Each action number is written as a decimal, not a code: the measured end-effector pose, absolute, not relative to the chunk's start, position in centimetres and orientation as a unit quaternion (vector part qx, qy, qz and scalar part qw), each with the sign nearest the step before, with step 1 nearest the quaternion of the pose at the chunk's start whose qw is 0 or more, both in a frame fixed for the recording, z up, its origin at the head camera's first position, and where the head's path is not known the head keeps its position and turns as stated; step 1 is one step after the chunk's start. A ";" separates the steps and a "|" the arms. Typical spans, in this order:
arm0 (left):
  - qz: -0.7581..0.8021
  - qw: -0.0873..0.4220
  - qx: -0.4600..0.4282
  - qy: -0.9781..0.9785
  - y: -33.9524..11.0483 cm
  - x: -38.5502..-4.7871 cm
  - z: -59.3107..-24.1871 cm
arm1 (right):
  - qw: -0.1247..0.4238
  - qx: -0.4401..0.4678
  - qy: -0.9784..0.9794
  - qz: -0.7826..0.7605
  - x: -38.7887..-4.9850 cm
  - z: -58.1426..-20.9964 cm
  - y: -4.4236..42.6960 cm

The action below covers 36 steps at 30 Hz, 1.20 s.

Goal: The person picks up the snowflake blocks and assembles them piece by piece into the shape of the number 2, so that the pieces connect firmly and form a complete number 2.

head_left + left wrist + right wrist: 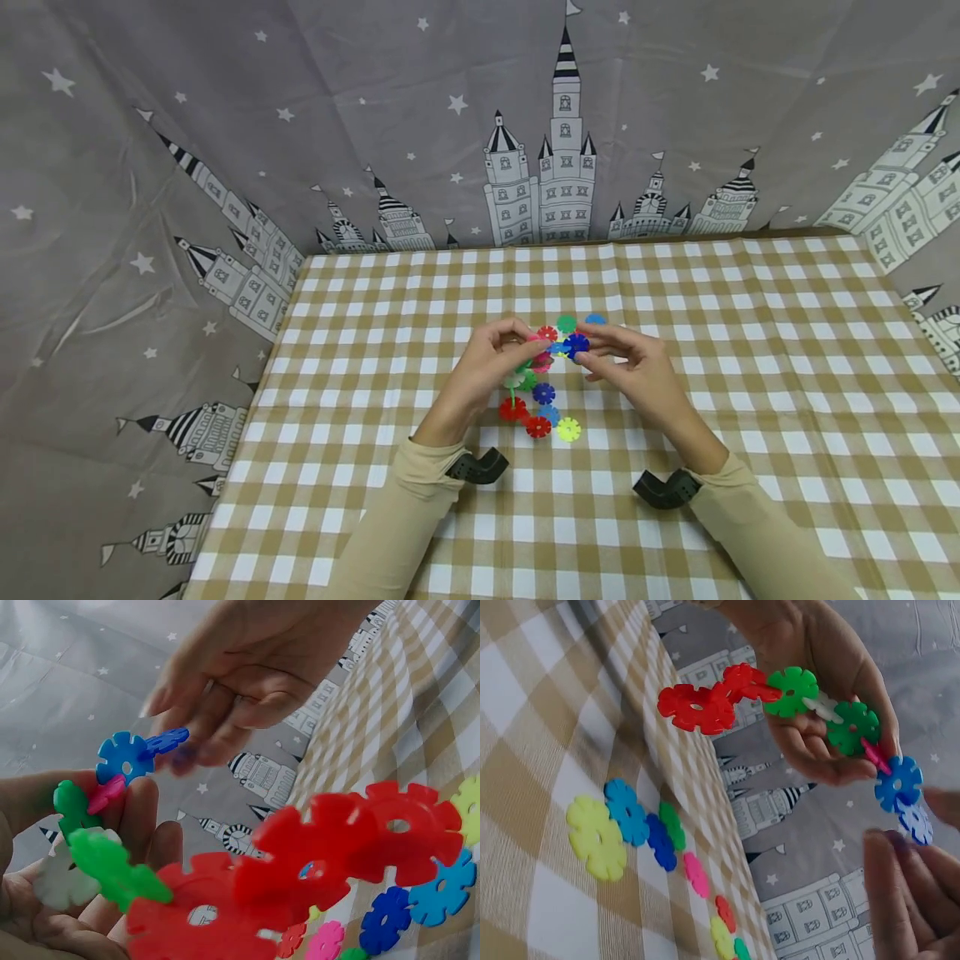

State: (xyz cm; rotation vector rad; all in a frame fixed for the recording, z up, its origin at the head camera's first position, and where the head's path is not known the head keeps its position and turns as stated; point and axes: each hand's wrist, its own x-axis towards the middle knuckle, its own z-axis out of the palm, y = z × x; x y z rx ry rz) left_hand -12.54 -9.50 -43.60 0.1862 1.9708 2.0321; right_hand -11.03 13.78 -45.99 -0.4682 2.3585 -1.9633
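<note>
Left grip (480, 367): clamped on the disc chain (799, 679) near its light blue disc (112, 754), raised, we judge, so its joints clear the tabletop (675, 542), roughly midway between side edges. Right grip (641, 362): thumb and fingers around the dark blue disc (573, 342) at the chain's end; whether pinching, we cannot tell. Loose discs (694, 866): row toward the far edge, likely for easy reach.

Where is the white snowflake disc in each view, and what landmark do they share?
Head: white snowflake disc, below centre.
Left wrist: white snowflake disc, lower left.
Right wrist: white snowflake disc, upper right.
Shared landmark: bright-green disc linking it to the red discs.
</note>
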 end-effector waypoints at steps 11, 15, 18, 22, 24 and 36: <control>0.731 0.124 0.046 0.670 -10.6 -13.2 -43.5 | 0.239 -0.295 0.840 -0.387 -12.0 -48.2 14.1; 0.736 0.125 0.042 0.664 -10.8 -13.4 -43.5 | 0.243 -0.312 0.846 -0.357 -11.8 -48.9 13.7; 0.736 0.127 0.038 0.664 -10.8 -13.5 -43.5 | 0.228 -0.317 0.853 -0.346 -11.6 -49.1 13.5; 0.736 0.130 0.033 0.664 -10.9 -13.5 -43.5 | 0.214 -0.322 0.860 -0.332 -11.4 -49.1 13.3; 0.733 0.129 0.033 0.667 -10.9 -13.5 -43.6 | 0.215 -0.320 0.862 -0.329 -11.4 -49.0 13.2; 0.723 0.122 0.047 0.678 -11.0 -13.5 -43.7 | 0.218 -0.294 0.866 -0.341 -11.5 -48.5 13.3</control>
